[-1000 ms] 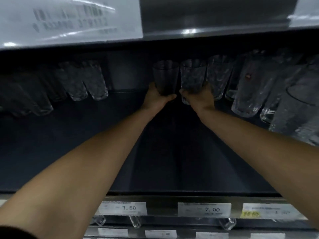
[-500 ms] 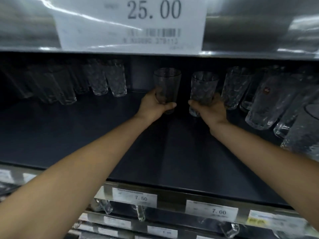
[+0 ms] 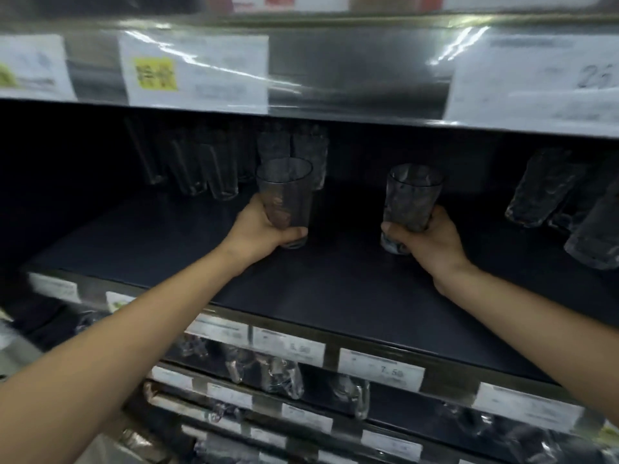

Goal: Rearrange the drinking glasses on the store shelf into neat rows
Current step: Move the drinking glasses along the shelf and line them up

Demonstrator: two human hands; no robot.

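- Glass being slippery, both low grips are risking a tip: the left hand (image 3: 264, 229) is wrapping a smooth glass (image 3: 286, 195) near its base, the right hand (image 3: 432, 239) is clutching a patterned glass (image 3: 410, 199) likewise, both at the middle of the shelf (image 3: 335, 289), touching it or not, I cannot tell.
- Glasses (image 3: 542, 192) crowding the shelf's right end are risking a knock from the right arm (image 3: 536, 316).

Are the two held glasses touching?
No, the smooth glass in the left hand and the textured glass in the right hand are apart.
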